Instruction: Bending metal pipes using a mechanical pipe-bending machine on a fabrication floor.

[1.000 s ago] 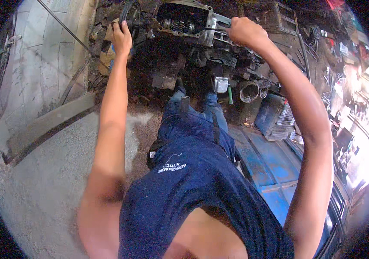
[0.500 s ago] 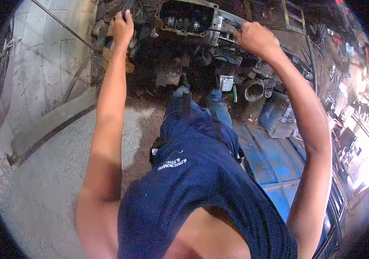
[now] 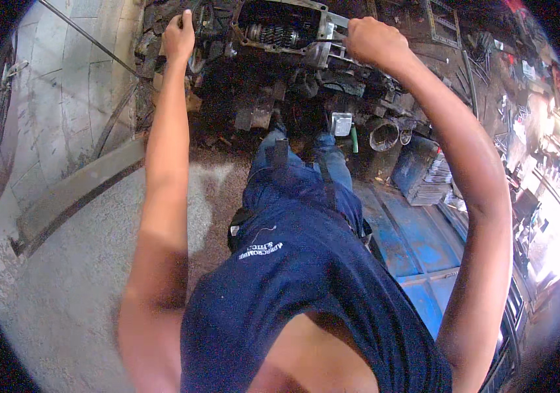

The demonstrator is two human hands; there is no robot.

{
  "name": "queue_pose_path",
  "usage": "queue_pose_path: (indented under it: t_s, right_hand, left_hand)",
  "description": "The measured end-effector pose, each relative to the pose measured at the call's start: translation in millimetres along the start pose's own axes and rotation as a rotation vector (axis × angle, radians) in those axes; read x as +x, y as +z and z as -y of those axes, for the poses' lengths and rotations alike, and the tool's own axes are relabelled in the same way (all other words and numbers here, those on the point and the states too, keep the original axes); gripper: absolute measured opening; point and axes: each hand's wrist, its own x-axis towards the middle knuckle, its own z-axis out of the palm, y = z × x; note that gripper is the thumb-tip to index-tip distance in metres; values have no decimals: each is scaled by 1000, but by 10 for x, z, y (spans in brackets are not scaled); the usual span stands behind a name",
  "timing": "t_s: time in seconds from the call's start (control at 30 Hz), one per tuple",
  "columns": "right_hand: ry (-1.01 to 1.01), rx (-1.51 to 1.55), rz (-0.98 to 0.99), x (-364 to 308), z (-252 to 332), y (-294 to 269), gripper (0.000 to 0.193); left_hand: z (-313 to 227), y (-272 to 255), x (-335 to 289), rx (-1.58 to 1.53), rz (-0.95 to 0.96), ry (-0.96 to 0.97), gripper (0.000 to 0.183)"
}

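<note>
At the far side, the right hand (image 3: 377,43) wraps a rod (image 3: 332,41) pointing left toward gears (image 3: 276,35); the left hand's (image 3: 179,43) hold is unclear.

1. The floor (image 3: 63,301) is pale, rough concrete at near left, darker and grimier farther off.
2. Right, a blue finned block (image 3: 419,170) probably stands on it; shadow blurs its base.
3. Far right, an open metal frame (image 3: 445,42) lies there.

Left arm (image 3: 167,150) outstretched, left hand (image 3: 179,43) with fingers (image 3: 175,24) seemingly curled, right arm (image 3: 480,170) bowed outward, right hand (image 3: 377,43) closed
</note>
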Motion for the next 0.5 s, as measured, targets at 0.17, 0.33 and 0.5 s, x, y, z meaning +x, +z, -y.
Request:
queue_pose_path:
  t_s: [0.17, 0.33, 0.5]
  right_hand:
    - [-22, -8, 17, 79, -41, -13, 34]
    - [-103, -64, 25, 190, -181, 30, 36]
    - [-134, -104, -14, 277, -397, 103, 38]
  left_hand:
    - [-279, -10, -211, 82, -116, 47, 58]
    - [-110, 37, -175, 168, -180, 95, 61]
    - [-124, 86, -84, 262, -140, 117, 61]
